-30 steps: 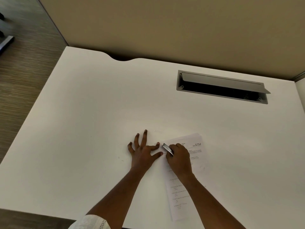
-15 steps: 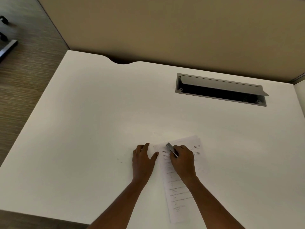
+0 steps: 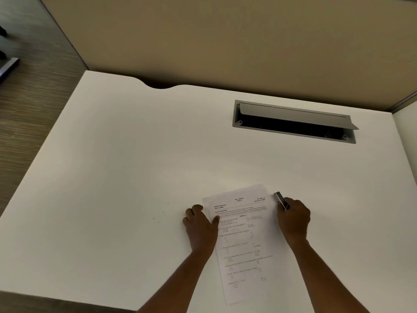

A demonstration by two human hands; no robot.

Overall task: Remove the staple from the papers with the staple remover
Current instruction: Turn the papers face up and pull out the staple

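A printed set of papers [image 3: 244,240] lies on the white desk [image 3: 112,177] near its front edge, slightly turned. My left hand [image 3: 199,224] rests beside the papers' left edge, the thumb pressing on the sheet near the top left corner. My right hand [image 3: 293,219] sits just off the papers' right edge, closed around a small metal staple remover [image 3: 280,199] whose tip points up and away. The staple itself is too small to make out.
An open grey cable tray [image 3: 293,122] with a raised lid is recessed in the desk at the back right. A beige partition wall [image 3: 225,41] stands behind the desk. Wood-look floor [image 3: 27,98] lies to the left.
My right hand has carried the staple remover from the papers' top left corner over to their right side. My left hand's fingers have drawn together and the thumb now holds the sheet.
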